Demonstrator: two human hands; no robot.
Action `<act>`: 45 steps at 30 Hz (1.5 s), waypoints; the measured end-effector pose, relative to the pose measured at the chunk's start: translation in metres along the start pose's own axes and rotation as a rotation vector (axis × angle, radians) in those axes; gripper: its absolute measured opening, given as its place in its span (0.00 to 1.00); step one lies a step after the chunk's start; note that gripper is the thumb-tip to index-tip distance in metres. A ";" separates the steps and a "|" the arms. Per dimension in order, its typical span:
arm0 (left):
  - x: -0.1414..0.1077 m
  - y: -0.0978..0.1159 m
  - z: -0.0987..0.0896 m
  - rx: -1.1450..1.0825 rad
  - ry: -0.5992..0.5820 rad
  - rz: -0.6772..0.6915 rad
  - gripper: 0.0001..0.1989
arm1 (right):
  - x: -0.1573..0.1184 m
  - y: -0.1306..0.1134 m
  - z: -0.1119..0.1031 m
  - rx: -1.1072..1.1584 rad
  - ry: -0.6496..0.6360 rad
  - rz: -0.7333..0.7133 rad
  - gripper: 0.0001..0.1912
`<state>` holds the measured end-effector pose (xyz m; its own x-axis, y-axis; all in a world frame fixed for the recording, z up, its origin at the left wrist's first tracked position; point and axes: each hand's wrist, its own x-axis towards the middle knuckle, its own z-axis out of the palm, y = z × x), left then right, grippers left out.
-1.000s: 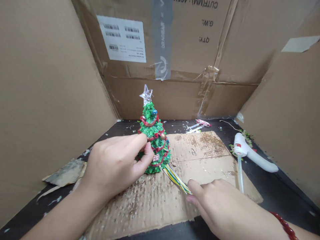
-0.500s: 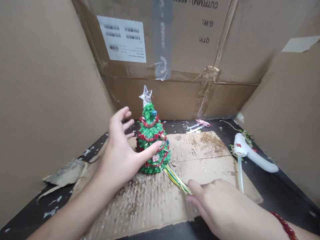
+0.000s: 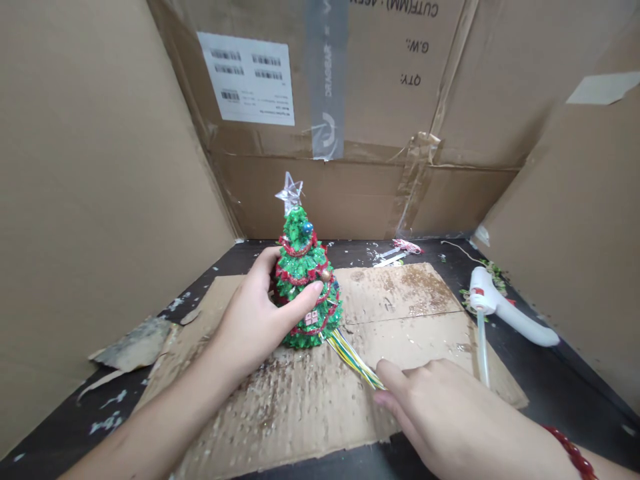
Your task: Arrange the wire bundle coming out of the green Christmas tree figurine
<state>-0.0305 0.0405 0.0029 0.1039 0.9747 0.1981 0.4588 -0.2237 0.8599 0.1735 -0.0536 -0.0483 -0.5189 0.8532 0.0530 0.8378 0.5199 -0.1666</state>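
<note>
A small green Christmas tree figurine (image 3: 300,267) stands upright, with red garlands, tiny ornaments and a clear star (image 3: 290,192) on top. My left hand (image 3: 267,300) is wrapped round its left side, thumb across the front and fingers partly hidden behind. From the lower right of the tree runs a bundle of thin yellow, green and white wires (image 3: 353,360). My right hand (image 3: 430,407) pinches the free end of these wires between thumb and forefinger; the other fingers are curled out of sight. Under the tree lies a stained sheet of cardboard (image 3: 390,347).
A white glue gun (image 3: 505,307) with a clear glue stick (image 3: 481,347) rests on the right. Behind it is some greenery (image 3: 495,277). Red-and-white string (image 3: 407,247) lies at the back. Torn cardboard (image 3: 133,343) sits at left. Cardboard walls (image 3: 370,193) enclose the dark table (image 3: 560,393).
My left hand's fingers, spread beside the tree before, have closed round its left side. My right hand stays on the wires. The view has shifted slightly.
</note>
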 end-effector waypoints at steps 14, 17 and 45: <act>-0.004 -0.001 0.001 0.175 0.033 -0.010 0.29 | -0.001 0.000 0.001 0.012 0.043 -0.015 0.06; -0.003 -0.001 0.001 0.150 0.034 0.006 0.29 | -0.001 0.001 0.002 0.021 0.034 -0.025 0.06; -0.002 0.005 -0.015 -0.052 0.291 0.284 0.19 | -0.002 0.001 0.001 -0.001 0.006 0.001 0.07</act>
<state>-0.0416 0.0375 0.0139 -0.0374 0.8344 0.5499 0.4020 -0.4913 0.7727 0.1752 -0.0549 -0.0493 -0.5174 0.8537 0.0590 0.8383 0.5195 -0.1656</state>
